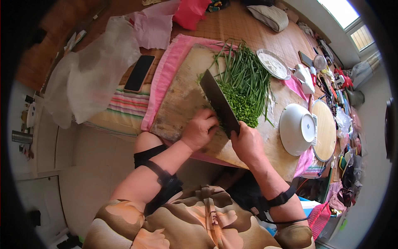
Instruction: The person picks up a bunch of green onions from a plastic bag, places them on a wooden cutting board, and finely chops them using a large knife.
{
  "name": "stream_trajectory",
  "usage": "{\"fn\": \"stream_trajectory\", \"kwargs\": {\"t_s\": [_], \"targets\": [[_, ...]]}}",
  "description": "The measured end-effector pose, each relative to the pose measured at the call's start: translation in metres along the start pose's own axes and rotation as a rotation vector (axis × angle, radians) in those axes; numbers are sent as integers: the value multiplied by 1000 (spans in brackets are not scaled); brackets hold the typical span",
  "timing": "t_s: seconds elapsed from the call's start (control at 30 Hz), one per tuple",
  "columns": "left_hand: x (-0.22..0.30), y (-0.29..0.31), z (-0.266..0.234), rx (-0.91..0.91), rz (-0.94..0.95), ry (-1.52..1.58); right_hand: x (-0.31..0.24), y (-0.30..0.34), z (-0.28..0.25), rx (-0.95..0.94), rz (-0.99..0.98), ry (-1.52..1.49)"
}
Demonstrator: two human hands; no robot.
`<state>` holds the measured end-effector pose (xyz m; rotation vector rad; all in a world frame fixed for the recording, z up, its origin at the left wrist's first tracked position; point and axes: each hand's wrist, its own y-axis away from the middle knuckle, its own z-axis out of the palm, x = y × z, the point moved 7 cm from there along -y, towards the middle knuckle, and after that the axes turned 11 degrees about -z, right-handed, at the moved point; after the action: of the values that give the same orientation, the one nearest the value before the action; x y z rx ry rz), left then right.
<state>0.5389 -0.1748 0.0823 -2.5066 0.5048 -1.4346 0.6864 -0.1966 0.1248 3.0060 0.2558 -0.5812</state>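
My right hand (247,144) is closed round the handle of a cleaver (219,101). Its broad dark blade slants up to the left over a heap of chopped green chives (239,103). Just left of the blade, my left hand (200,129) has its fingers curled in, and whatever may be between them is hidden. Long uncut chives (248,65) lie beyond the chopped heap. All this rests on a large wooden board (176,97), which lies on a pink towel (159,89).
Right of the chives sit a plate of white powder (273,64) and an upturned white bowl (295,128). Beside the bowl is a round wooden disc (324,130). A phone (140,73) and a clear plastic bag (97,68) lie to the left. Clutter lines the far right.
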Motion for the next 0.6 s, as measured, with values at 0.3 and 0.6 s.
{"fn": "stream_trajectory", "kwargs": {"t_s": [0.3, 0.6], "targets": [[10, 7, -1, 4, 33, -16, -11, 21, -32, 135, -106, -18], [12, 4, 9, -29, 129, -31, -4, 22, -20, 58, -122, 15]]}}
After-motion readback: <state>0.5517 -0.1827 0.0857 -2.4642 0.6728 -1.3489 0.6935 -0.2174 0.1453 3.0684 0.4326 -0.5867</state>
